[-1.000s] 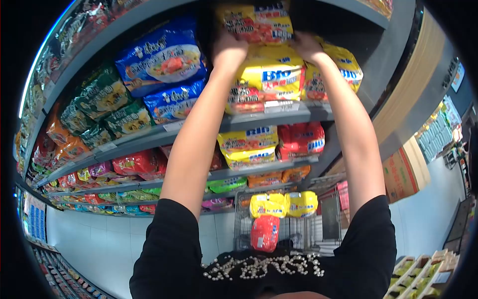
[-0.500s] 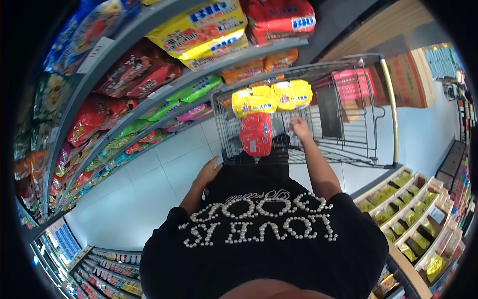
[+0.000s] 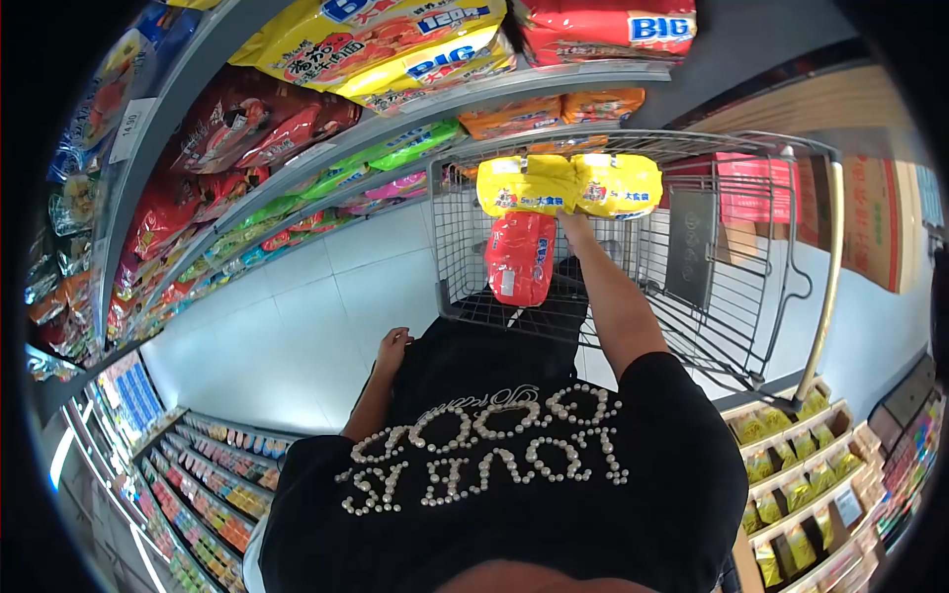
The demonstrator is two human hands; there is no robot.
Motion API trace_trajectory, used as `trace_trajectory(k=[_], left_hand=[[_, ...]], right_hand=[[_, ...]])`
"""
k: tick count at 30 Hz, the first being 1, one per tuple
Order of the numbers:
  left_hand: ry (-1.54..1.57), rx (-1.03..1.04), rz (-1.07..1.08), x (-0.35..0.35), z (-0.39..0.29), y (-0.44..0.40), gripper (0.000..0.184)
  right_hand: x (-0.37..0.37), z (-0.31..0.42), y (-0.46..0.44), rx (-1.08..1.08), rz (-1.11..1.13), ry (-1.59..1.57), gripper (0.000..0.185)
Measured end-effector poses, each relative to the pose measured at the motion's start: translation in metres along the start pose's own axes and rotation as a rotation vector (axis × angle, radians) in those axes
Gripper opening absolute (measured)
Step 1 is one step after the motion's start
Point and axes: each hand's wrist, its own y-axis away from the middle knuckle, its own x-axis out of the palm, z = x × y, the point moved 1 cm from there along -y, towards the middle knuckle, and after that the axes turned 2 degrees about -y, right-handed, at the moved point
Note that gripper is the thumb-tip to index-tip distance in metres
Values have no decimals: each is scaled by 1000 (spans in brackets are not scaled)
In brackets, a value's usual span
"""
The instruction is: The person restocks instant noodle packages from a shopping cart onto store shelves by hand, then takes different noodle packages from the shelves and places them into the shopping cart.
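A metal shopping cart (image 3: pixel 652 257) stands before me with noodle multipacks in it. Two yellow noodle packs (image 3: pixel 617 184) lie side by side at its far side. Nearer me, a red noodle pack (image 3: pixel 520 262) lies against the left yellow one. My right hand (image 3: pixel 576 229) reaches into the cart, at the lower edge of the yellow packs and just right of the red one. Its fingers are mostly hidden, so its grip does not show. My left hand (image 3: pixel 394 341) hangs beside my dark trousers, outside the cart, fingers loosely bent and holding nothing.
Shelves of noodle packs (image 3: pixel 395 54) curve along the left and far side. The cart's handle (image 3: pixel 828 267) is at the right, with cardboard boxes (image 3: pixel 875 227) beyond it. A rack of small yellow packets (image 3: pixel 801 484) stands lower right; another shelf (image 3: pixel 213 474) stands lower left.
My right hand has moved forward to the yellow packs' edge. My left hand has dropped slightly, its fingers less stretched. The view has shifted; the packs keep their arrangement in the cart.
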Motion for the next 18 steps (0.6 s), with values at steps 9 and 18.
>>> trace_trajectory(k=[9,18], left_hand=[[78,-38,-48,1,23,-1,32],[117,91,-31,-6,15,-29,27]], right_hand=[[33,-35,42,-45,213,458,58],[25,-23,46,-397,84,453,39]])
